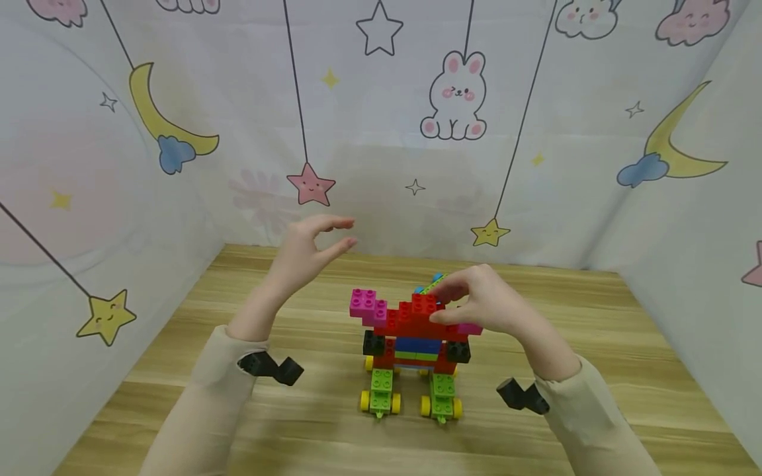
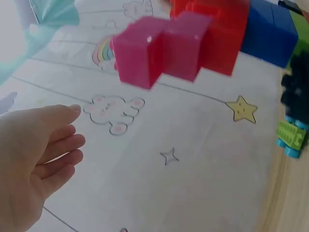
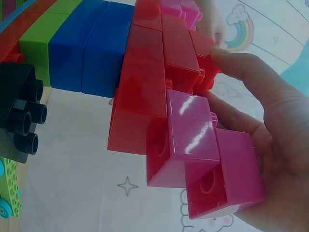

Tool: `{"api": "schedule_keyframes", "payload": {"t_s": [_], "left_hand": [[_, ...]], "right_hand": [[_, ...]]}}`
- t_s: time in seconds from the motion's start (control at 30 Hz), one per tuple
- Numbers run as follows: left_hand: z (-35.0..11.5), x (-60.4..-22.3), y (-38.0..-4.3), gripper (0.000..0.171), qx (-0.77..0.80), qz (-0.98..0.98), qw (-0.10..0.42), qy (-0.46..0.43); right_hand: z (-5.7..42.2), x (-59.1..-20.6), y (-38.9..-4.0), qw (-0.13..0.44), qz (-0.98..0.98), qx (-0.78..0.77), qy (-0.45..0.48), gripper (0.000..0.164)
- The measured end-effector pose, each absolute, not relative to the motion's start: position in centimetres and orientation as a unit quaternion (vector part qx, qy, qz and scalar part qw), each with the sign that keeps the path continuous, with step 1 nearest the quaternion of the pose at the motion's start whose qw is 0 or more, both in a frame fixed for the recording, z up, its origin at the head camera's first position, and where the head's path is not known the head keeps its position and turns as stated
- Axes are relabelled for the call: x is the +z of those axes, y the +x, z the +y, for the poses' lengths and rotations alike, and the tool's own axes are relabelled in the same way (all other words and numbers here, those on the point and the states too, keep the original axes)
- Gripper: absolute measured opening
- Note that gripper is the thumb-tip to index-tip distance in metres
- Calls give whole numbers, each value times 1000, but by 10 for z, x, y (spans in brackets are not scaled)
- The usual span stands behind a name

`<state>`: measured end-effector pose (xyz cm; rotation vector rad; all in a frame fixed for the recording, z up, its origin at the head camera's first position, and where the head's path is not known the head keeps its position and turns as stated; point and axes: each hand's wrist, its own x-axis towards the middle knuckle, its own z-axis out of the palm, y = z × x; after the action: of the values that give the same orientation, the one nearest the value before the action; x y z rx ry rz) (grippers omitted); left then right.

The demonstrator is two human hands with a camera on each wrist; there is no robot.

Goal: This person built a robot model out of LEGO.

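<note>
A figure built of toy bricks stands on the table. Red bricks (image 1: pixel 411 324) form its top, with pink bricks (image 1: pixel 364 303) stepping out on both sides. Beneath them are blue bricks (image 1: pixel 418 345), black studded bricks (image 1: pixel 373 343) and two green wheeled bases (image 1: pixel 381 390) with yellow wheels. My right hand (image 1: pixel 488 301) pinches the topmost red brick (image 3: pixel 204 48) between thumb and fingers, where it sits on the figure. To the left of the figure, my left hand (image 1: pixel 300 258) is raised with thumb and fingers apart, holding nothing. In the left wrist view its fingers (image 2: pixel 63 150) are loosely bent.
Behind the figure lies a green piece with blue wheels (image 2: pixel 291 135), partly hidden in the head view. The wooden table (image 1: pixel 286 423) is bordered by a printed white cloth (image 1: pixel 405 158) at the back and sides. Small black devices (image 1: pixel 524 396) are on both wrists.
</note>
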<state>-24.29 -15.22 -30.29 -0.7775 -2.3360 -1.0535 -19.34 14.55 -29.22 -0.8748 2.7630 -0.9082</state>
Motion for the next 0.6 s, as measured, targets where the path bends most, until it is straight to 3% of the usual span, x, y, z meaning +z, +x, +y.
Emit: {"api": "schedule_keyframes", "payload": {"t_s": [0.37, 0.6], "left_hand": [[-200, -362, -288, 38, -411, -865, 242, -159], [-225, -400, -310, 45, -394, -889, 204, -119]], "right_hand": [[146, -294, -194, 53, 908, -300, -287, 31], [146, -293, -194, 55, 907, -303, -288, 31]]}}
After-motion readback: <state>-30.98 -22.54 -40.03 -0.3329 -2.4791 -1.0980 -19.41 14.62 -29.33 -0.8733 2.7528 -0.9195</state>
